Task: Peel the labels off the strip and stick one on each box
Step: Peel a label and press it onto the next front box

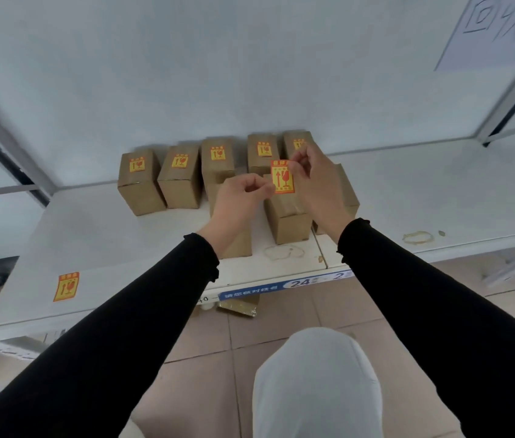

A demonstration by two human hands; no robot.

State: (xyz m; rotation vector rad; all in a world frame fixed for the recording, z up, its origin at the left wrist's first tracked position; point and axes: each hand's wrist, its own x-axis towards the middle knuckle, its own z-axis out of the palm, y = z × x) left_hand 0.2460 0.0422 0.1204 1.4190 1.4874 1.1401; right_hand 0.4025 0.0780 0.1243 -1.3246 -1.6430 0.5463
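Observation:
Between my two hands hangs an orange and yellow label (282, 178). My left hand (243, 197) pinches its lower left edge and my right hand (311, 181) pinches its top right corner. It hovers above an unlabelled cardboard box (288, 218) in the front row. Two more front boxes sit partly hidden under my hands, one at the left (237, 245) and one at the right (346, 191). Several boxes along the back row (140, 181) each carry a label on top.
One more label (66, 286) lies flat on the white shelf (91, 235) near its front left edge. The shelf backs onto a white wall. A blue tag (284, 287) runs along the front edge. Tiled floor and my knee (316, 384) are below.

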